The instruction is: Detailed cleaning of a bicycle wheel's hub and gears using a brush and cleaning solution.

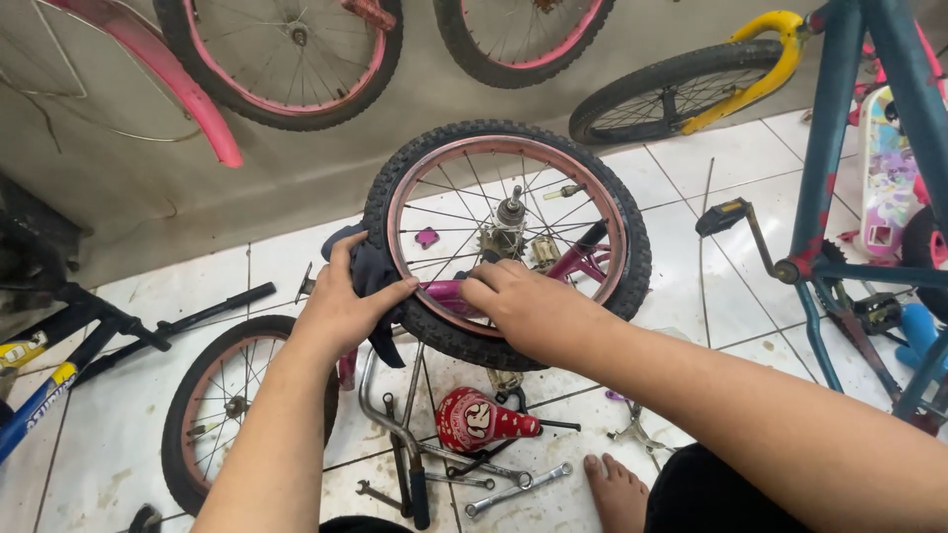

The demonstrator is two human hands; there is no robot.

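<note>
Small bike wheel (509,242) stands upright in front of me, between my hands. My left hand (341,306) presses a rag (370,271) against the wheel's left side, on the tyre. My right hand (523,301) rests on the lower rim, fingers on the frame tube (449,293) that runs behind the spokes. Below the wheel, on the floor tiles (731,326): a saddle (484,419), with wrenches (513,489) just before it, nearer me. A second wheel (222,405) lies left of my left forearm. My bare foot (617,494) is right of the wrenches. A bike frame (849,197) stands at far right. More wheels (291,54) lean on the wall behind.
</note>
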